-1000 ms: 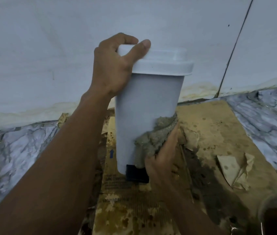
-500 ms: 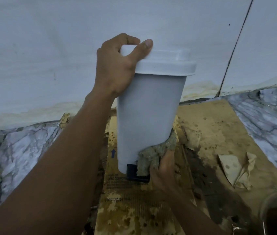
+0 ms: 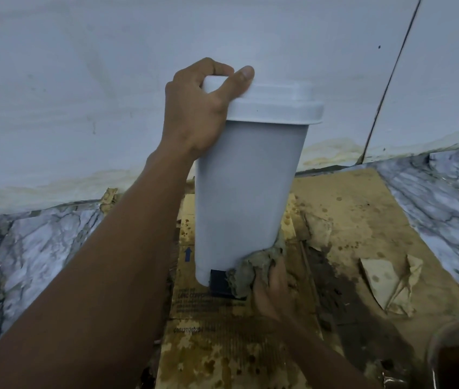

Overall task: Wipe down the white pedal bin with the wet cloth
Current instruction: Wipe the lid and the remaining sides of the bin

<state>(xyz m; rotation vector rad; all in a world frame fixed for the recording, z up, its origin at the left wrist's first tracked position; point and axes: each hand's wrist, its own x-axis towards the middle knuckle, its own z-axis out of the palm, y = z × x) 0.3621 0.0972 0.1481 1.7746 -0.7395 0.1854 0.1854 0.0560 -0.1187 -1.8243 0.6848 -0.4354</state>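
The white pedal bin [image 3: 246, 186] stands on stained cardboard, tilted a little, its lid down and its black pedal [image 3: 218, 282] at the bottom front. My left hand [image 3: 197, 113] grips the left rim of the lid, thumb across the front edge. My right hand [image 3: 271, 287] holds a grey wet cloth [image 3: 253, 266] bunched against the bin's lower right corner, beside the pedal. The cloth hides part of that corner.
Wet, stained cardboard [image 3: 349, 220] covers the floor under the bin, with a torn scrap [image 3: 388, 282] on the right. Marbled floor [image 3: 447, 209] lies on both sides. A white wall [image 3: 82, 94] rises close behind. A round container of brown water [image 3: 458, 357] sits at bottom right.
My right hand has slid the cloth down the bin's right side, from mid-height to the bottom corner by the pedal. My left hand has kept its grip on the lid.
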